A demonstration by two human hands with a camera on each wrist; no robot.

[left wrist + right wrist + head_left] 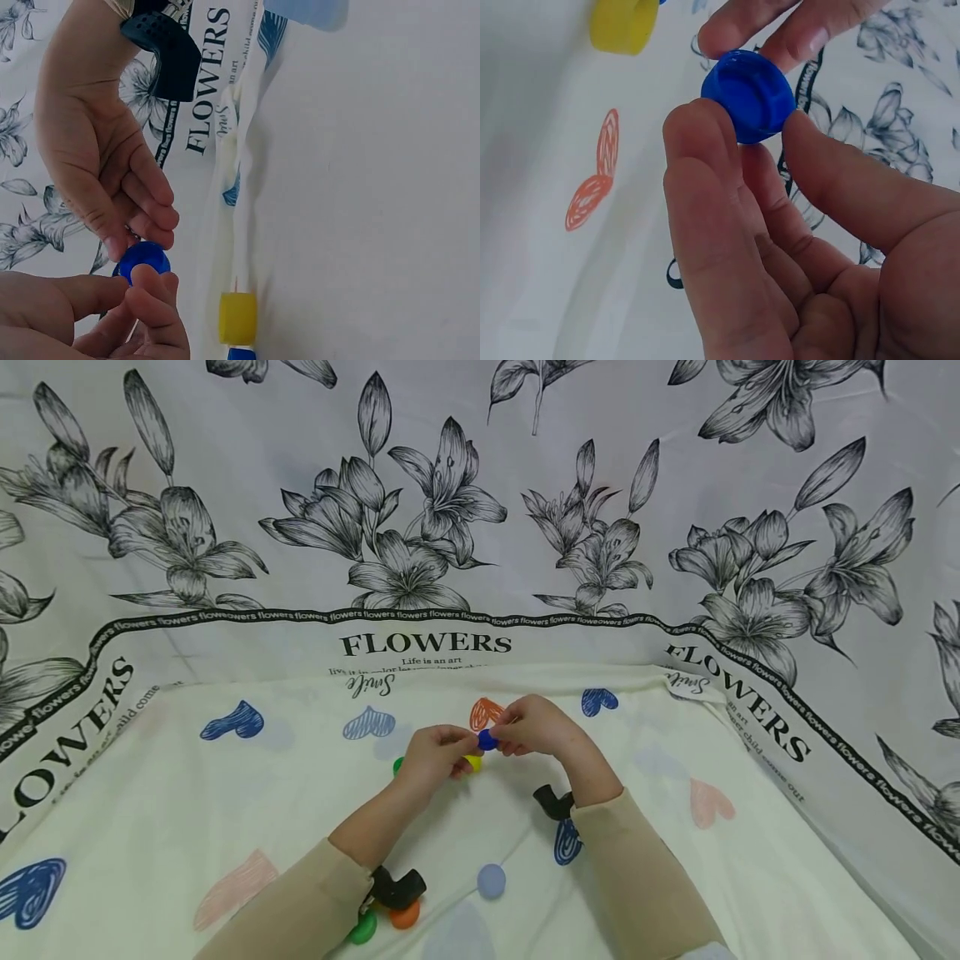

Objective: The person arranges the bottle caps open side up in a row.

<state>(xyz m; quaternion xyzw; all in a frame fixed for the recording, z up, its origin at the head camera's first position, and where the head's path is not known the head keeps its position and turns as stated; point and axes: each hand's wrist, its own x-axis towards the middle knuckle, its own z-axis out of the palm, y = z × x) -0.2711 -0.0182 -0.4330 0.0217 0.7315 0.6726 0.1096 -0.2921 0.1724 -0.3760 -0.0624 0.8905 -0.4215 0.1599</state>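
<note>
A blue bottle cap [487, 740] is held in the air between both hands, its hollow side showing in the right wrist view. My left hand [437, 752] pinches one side of it with thumb and fingers. From the other side my right hand [538, 727] pinches the same cap [751, 97] between thumb and fingertips. A yellow cap [238, 319] stands on the cloth beside the hands, with another blue piece [241, 354] next to it, partly cut off by the frame. Behind the left hand a green cap [398, 766] is mostly hidden.
Near the left sleeve lie a green cap [363, 928] and an orange cap [405, 915], partly covered by the black wrist camera [400, 888]. Cream cloth [637, 877] with printed hearts covers the surface; a floral curtain [525, 543] rises behind.
</note>
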